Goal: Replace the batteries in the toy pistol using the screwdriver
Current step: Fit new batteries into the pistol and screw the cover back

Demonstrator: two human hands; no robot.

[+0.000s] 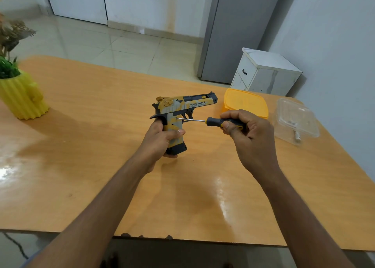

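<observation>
My left hand (pixel 160 140) grips the handle of the toy pistol (pixel 182 105), a yellow, grey and black gun held upright above the table with its barrel pointing right. My right hand (pixel 249 133) holds the black and yellow handle of the screwdriver (pixel 215 122). Its thin metal shaft runs left, and the tip touches the upper part of the pistol's grip, just behind the trigger. No batteries can be seen.
A wooden table (pixel 101 146) lies under both hands. A yellow lidded box (pixel 246 102) sits behind the right hand, and a clear plastic container (pixel 296 121) holding small metal parts stands at the right edge. A yellow plant pot (pixel 22 97) stands far left.
</observation>
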